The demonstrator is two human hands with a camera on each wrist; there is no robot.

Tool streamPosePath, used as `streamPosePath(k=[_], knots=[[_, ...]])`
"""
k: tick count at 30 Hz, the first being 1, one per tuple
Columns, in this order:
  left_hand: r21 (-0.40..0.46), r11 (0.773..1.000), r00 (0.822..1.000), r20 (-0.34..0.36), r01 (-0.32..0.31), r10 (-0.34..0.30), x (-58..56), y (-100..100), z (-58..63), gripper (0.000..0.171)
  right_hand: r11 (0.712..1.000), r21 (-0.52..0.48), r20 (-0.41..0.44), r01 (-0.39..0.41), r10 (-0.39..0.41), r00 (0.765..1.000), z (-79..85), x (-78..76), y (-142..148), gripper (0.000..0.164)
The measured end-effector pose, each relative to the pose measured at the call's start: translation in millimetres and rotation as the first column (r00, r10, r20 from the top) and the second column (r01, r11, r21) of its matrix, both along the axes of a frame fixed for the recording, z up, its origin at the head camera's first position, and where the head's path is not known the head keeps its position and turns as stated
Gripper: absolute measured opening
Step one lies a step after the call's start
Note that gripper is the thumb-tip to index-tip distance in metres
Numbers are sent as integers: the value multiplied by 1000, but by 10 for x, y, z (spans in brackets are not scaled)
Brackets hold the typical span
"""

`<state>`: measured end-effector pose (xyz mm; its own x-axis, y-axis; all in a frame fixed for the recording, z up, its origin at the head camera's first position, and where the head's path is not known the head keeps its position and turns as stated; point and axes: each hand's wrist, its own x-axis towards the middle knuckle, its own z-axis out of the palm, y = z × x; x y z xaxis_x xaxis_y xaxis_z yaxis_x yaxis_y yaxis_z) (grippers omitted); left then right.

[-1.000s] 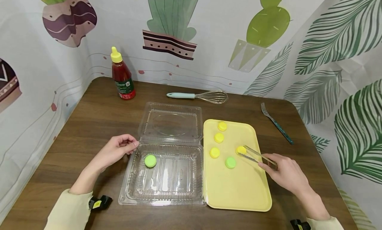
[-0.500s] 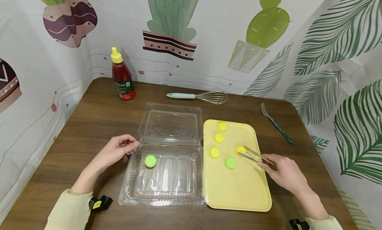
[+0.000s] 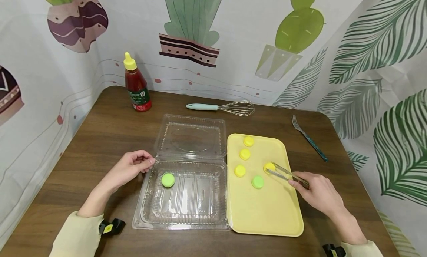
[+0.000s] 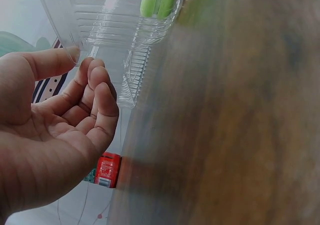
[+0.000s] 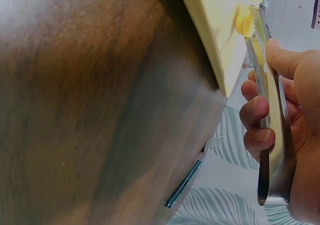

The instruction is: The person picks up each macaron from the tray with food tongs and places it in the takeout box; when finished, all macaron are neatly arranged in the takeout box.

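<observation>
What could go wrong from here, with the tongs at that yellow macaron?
The tongs, held in the right hand, have their tips at the right side of the yellow macaron; an uneven grip might let it slip.
The nearby green macaron on the yellow tray could get nudged by the tongs.
The left hand pinches the edge of the clear container; a tug might shift it and slide the other green macaron inside.

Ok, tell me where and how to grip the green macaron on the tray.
Pinch the green macaron by its round edge with the tongs, probably from the near right: it lies flat on the tray, and the yellow macarons all sit farther back.
</observation>
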<state>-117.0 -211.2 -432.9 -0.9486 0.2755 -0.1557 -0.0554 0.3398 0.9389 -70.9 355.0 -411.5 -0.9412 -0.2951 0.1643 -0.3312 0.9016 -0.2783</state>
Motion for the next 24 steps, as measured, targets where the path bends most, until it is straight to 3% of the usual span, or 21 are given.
streamPosePath(k=[11,24], knots=[[3,1000,1000,11,3,-3,5,2,13,25,999,4,-33,-41,41,999,139,-77,-100,20],[8,1000,1000,16,-2,2,1,2,14,25,989,-7,-101,-144,143,985,375,-268,-515,13]])
